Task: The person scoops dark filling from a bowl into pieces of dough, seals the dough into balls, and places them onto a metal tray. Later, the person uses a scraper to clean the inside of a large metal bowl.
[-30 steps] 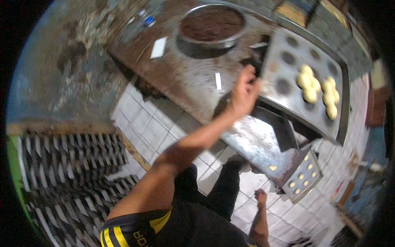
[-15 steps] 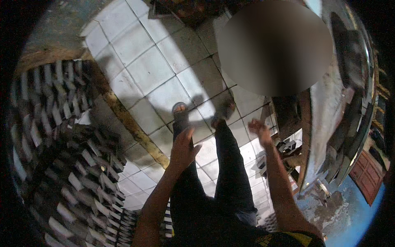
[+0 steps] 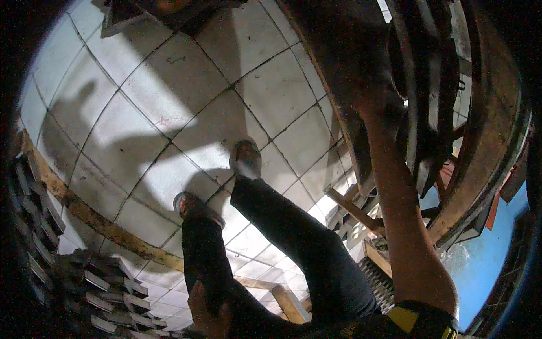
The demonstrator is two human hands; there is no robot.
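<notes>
My right arm reaches forward along the right side, and my right hand (image 3: 377,96) is in deep shadow at a dark wooden panel (image 3: 339,51). Its fingers blend into the dark surface, so whether it grips anything is hidden. Just right of it stand several dark curved wooden pieces (image 3: 420,113). Low in the picture, my left hand (image 3: 209,313) hangs beside my left thigh, a little blurred. Its thumb and fingers look apart, and no object shows in it.
Stacked dark pieces with pale ends (image 3: 113,299) fill the lower left, behind a worn yellowish floor edging (image 3: 90,217). Pale floor tiles (image 3: 169,62) lie under my feet. A dark framed object (image 3: 127,20) stands at the top, and wooden bars (image 3: 355,209) jut out by my right leg.
My view and body have turned and moved toward the wooden pieces on the right. My right hand has reached forward to them; my left hand has dropped back beside my thigh.
</notes>
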